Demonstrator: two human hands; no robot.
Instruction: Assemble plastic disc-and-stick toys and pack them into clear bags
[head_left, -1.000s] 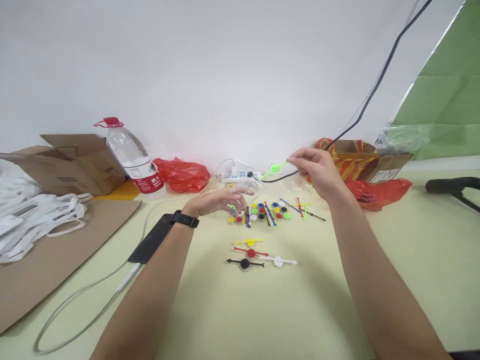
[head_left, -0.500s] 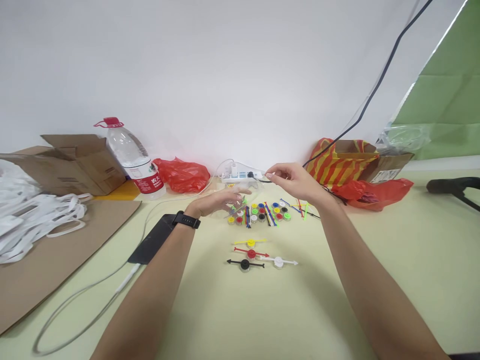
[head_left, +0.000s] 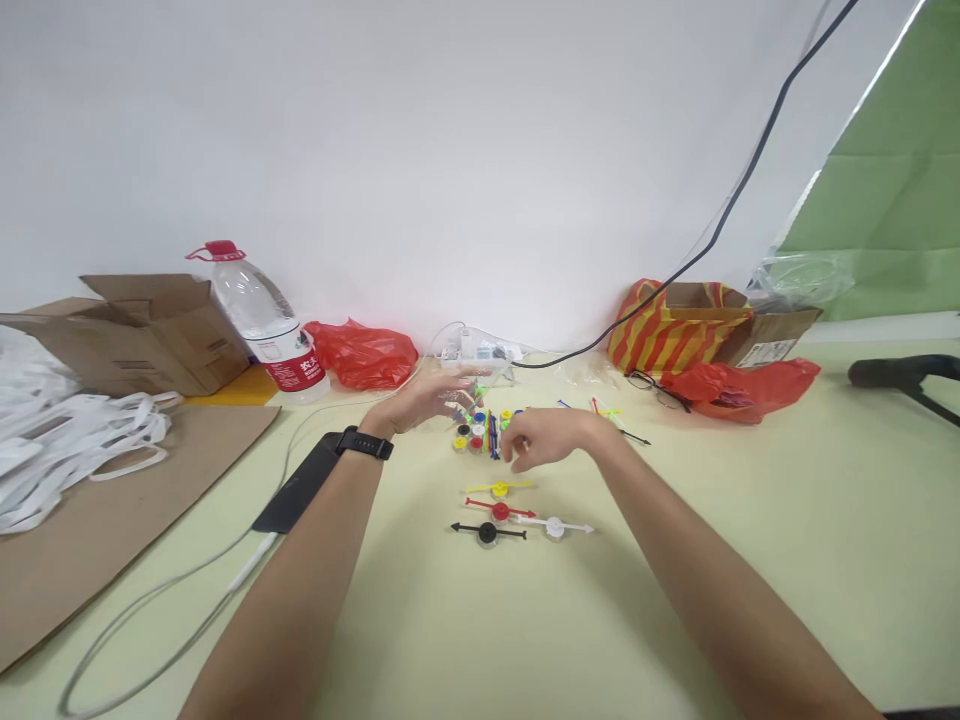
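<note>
My left hand (head_left: pixel 424 398), a black band on its wrist, has its fingers closed around a clear plastic bag (head_left: pixel 491 375) with a few green and blue bits in it. Below it on the table lie small coloured discs (head_left: pixel 477 444) in rows and a bundle of thin coloured arrows (head_left: pixel 493 436). My right hand (head_left: pixel 551 438) is over the right part of these rows, fingers curled down; what they pinch, if anything, is hidden. Nearer me lie four-colour spinners: yellow (head_left: pixel 500 489), red (head_left: pixel 500 512), black (head_left: pixel 487 534) and white (head_left: pixel 555 527), each an arrow on a round base.
Loose arrows (head_left: pixel 634 437) lie right of the discs. A power strip (head_left: pixel 480 350) stands by the wall, a red bag (head_left: pixel 364 355) and bottle (head_left: pixel 289 360) to its left. A black phone (head_left: pixel 296 485) with a cable lies beside my left forearm. Glasses (head_left: pixel 660 388) are further right.
My right hand has come down from near the power strip to the rows of discs, covering their right part. My left hand has shifted slightly up and left with the plastic bag.
</note>
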